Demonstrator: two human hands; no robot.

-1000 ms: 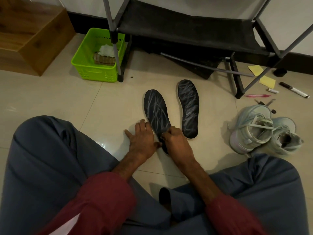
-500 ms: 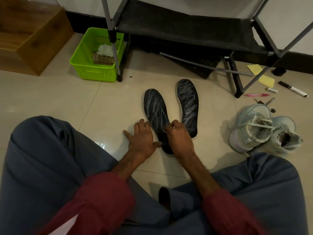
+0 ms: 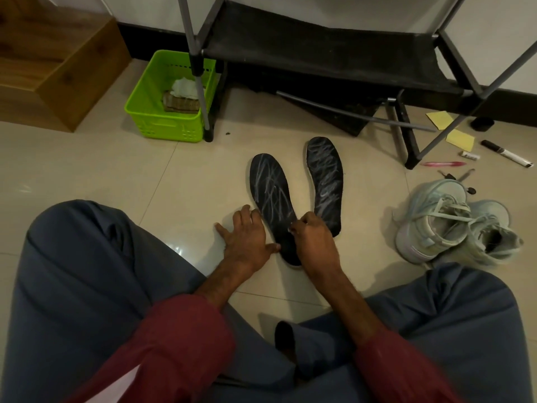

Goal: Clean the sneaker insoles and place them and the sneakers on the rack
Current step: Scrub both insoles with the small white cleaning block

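My L hand [image 3: 247, 239] lies flat beside the streaked black foam insole [image 3: 271, 187]; R hand [image 3: 315, 239] curls on it, grip unclear. Prob light, floppy: take heel edge.

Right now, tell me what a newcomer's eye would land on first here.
Two black insoles streaked with pale scribbles lie side by side mid-floor: the left insole, nearer, and the right insole. The left hand lies flat beside the nearer one; the right hand curls at its other edge. A bright green basket sits back left by the rack, pale sneakers at the right.
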